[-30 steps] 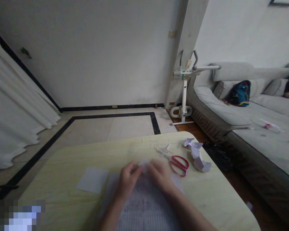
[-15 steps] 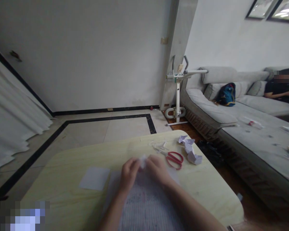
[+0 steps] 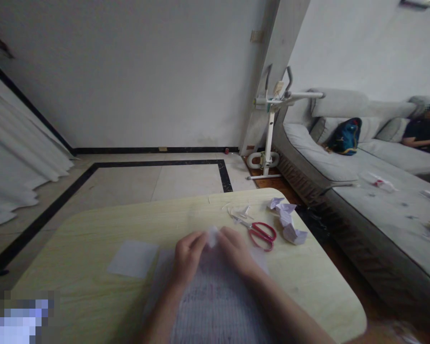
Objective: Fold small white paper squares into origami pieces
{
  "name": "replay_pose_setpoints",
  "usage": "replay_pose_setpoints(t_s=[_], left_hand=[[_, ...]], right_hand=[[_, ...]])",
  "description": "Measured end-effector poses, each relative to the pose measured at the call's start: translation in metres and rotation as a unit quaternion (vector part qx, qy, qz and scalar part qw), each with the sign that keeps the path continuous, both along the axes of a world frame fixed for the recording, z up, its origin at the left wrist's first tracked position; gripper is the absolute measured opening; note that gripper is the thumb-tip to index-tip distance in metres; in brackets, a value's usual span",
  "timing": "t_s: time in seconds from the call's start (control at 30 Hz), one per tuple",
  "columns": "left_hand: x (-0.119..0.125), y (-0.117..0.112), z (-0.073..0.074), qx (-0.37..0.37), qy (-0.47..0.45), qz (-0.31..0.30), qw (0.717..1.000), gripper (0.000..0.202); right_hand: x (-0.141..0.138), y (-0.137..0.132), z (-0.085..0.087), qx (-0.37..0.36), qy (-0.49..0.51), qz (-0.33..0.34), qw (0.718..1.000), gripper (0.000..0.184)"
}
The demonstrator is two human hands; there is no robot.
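A small piece of white paper (image 3: 212, 236) is pinched between my two hands above the table. My left hand (image 3: 188, 253) grips its left side, fingers closed. On the other side my right hand (image 3: 234, 251) is closed on it too; its exact folds are blurred. Beneath my forearms lies a large lined sheet (image 3: 215, 310) with writing on it. To the left rests a square of white paper (image 3: 133, 259). Red-handled scissors (image 3: 262, 235) lie right of my right hand, their blades beside thin paper scraps (image 3: 242, 211). Folded paper pieces (image 3: 288, 220) stand near the right edge.
The pale wooden table (image 3: 89, 239) has rounded corners. Right of it stands a grey sofa (image 3: 365, 191) with a blue backpack (image 3: 346, 136) and a seated person (image 3: 426, 128). A white exercise machine (image 3: 270, 129) stands by the wall. A white curtain (image 3: 17, 157) hangs at left.
The view has tilted down a little and shifted, so the furniture sits differently in frame. Both hands keep hold of the small paper, with only slight finger movement.
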State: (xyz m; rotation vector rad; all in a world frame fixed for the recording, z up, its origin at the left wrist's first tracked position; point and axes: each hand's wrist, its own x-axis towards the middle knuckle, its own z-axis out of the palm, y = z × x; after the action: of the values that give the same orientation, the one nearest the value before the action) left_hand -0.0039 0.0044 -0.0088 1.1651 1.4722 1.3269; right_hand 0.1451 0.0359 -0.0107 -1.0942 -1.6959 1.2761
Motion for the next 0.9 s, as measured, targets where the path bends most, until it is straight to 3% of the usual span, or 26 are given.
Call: replay_pose_setpoints(t_s=[0.3,0.63,0.9], left_hand=[[0.000,-0.002,-0.005,-0.035,-0.037,-0.075,0.996,0.030],[0.002,-0.002,0.008,-0.049,-0.058,-0.067,0.995,0.031],[0.001,-0.002,-0.004,-0.046,-0.031,-0.097,0.994,0.032]], right_hand=[[0.000,0.003,-0.003,0.014,0.015,-0.031,0.999,0.033],[0.002,0.005,0.000,-0.007,0.045,-0.049,0.998,0.032],[0.002,0.005,-0.003,0.009,0.039,-0.033,0.999,0.033]])
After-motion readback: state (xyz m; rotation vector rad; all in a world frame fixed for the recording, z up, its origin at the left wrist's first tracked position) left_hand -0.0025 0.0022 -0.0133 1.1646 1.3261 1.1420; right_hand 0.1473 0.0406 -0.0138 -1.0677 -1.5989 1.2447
